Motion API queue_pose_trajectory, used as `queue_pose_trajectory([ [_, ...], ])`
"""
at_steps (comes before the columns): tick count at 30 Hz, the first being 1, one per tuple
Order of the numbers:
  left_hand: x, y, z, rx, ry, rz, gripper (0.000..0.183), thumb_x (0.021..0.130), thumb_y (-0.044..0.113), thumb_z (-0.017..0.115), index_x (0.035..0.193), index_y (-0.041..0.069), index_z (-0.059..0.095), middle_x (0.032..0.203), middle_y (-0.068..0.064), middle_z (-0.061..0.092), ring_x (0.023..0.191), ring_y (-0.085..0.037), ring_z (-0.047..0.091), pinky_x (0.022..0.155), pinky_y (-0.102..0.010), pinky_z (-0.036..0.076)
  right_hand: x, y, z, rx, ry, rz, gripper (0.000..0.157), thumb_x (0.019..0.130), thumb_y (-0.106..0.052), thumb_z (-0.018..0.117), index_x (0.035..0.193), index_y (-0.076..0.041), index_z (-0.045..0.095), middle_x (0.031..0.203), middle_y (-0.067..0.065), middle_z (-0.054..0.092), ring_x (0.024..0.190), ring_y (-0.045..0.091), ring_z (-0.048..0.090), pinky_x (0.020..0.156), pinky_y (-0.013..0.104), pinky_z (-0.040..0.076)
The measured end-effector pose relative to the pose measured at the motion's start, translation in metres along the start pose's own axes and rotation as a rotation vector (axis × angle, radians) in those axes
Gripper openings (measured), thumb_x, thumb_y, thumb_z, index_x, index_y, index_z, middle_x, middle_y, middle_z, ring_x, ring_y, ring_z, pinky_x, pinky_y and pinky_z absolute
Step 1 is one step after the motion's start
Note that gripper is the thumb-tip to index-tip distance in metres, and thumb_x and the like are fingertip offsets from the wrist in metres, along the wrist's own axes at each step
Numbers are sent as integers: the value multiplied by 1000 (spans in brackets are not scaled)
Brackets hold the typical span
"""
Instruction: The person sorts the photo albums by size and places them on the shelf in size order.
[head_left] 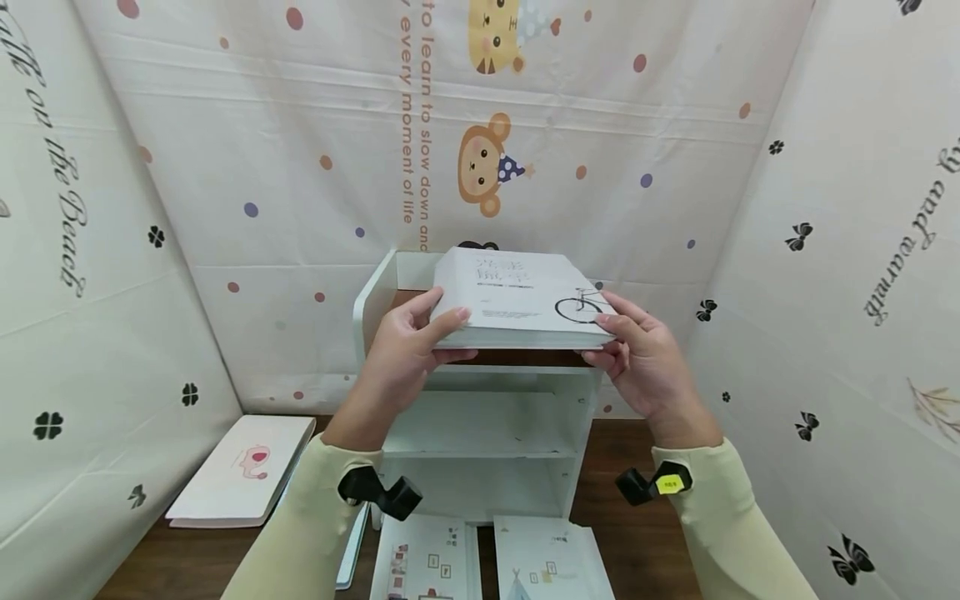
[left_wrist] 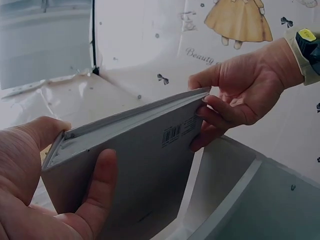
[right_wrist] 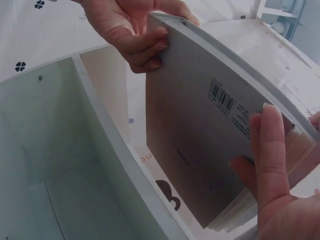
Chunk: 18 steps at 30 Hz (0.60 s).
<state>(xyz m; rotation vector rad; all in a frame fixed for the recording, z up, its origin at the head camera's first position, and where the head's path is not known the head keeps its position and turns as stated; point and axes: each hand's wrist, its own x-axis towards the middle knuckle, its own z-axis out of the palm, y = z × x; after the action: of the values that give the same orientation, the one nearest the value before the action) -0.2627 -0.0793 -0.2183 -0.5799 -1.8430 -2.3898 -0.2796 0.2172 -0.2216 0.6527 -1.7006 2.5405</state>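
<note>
White book (head_left: 517,298) aloft at the shelf (head_left: 480,423), pinched from two sides!
Head view: at the shelf's top, the left hand (head_left: 405,352) pinches the book's near-left corner, thumb above, fingers beneath, and the right hand (head_left: 647,357) mirrors it opposite; each grip parts only as far as the book's thickness. An elephant-print book (head_left: 232,475) lies left of the shelf; a room-print book (head_left: 431,560) and a tent-print book (head_left: 551,562) lie before its foot. Left wrist view: fingers brace the cover with the barcode (left_wrist: 171,135), above the shelf; that's sound support, I'd judge, for keeping it steady. Right wrist view: page edges (right_wrist: 300,150) show beside the right fingers, so an even squeeze should stop fanning; mind the shelf, too, since clearance can't be told.
</note>
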Motion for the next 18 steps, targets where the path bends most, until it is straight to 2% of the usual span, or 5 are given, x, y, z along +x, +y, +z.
queue_pose_trajectory([
  [7, -5, -4, -8, 34, -11, 5, 75, 100, 14, 65, 163, 9, 25, 149, -11, 52, 113, -20, 64, 84, -35, 64, -1, 1, -1, -6, -66, 25, 71, 103, -5, 58, 163, -7, 21, 127, 3, 65, 85, 13, 75, 71, 23, 63],
  [11, -8, -4, -11, 48, -5, -13, 76, 100, 13, 64, 163, 9, 23, 149, -12, 51, 111, -19, 65, 86, -37, 64, -1, 1, -5, 20, -111, 58, 72, 103, -1, 55, 164, -7, 18, 126, 4, 67, 85, 15, 75, 73, 26, 64],
  [18, -11, -6, -18, 50, -22, -12, 77, 101, 12, 62, 164, 6, 18, 153, -14, 47, 104, -13, 68, 84, -34, 63, -1, 0, -8, 53, -155, 119, 71, 104, 1, 51, 165, -9, 16, 124, 4, 69, 88, 17, 76, 78, 30, 64],
])
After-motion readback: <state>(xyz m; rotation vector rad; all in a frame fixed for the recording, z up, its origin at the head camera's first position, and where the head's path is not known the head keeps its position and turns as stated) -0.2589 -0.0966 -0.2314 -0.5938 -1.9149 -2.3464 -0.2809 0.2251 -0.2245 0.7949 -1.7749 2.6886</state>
